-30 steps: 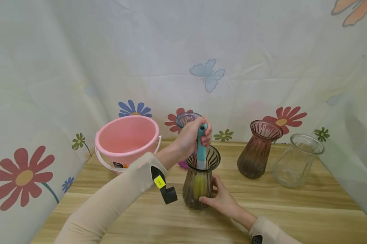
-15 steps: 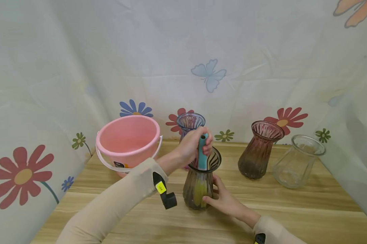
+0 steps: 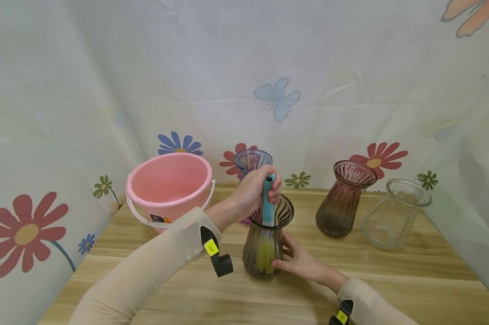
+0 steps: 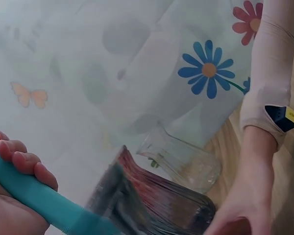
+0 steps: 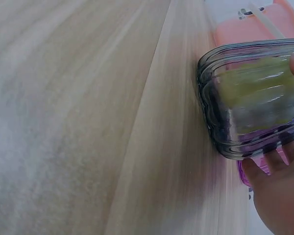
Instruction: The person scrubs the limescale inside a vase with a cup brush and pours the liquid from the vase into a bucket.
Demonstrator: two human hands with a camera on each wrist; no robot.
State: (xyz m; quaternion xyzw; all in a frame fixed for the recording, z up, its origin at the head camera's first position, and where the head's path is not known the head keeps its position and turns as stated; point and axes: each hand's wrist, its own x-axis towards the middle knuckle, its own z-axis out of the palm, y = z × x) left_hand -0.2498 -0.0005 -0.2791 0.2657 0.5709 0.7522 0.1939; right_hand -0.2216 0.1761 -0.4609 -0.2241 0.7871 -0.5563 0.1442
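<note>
My left hand [image 3: 254, 189] grips the teal handle [image 3: 268, 205] of a cleaning brush, which stands upright down the neck of a smoky grey ribbed glass vase [image 3: 250, 248]. Through the glass shows the brush's yellow head [image 3: 265, 256], low in the vase. My right hand [image 3: 303, 264] holds the vase's lower body from the right, thumb in front and fingers behind. The right wrist view shows fingertips against the glass and the yellowish head [image 5: 259, 81] inside. In the left wrist view, curled fingers [image 4: 25, 162] wrap the teal handle [image 4: 44, 203].
Left of the vase stands a pink bucket [image 3: 169, 178] with a white handle. A bluish-purple vase [image 3: 252, 158] is partly hidden behind my left hand. Farther right are a reddish-brown vase [image 3: 339, 210] and a clear vase [image 3: 390, 225]. All sit on a wooden tabletop [image 3: 212, 289].
The brush and my left hand have gone down into the grey vase and then risen slightly. My right hand keeps its hold on the vase, which stays in place.
</note>
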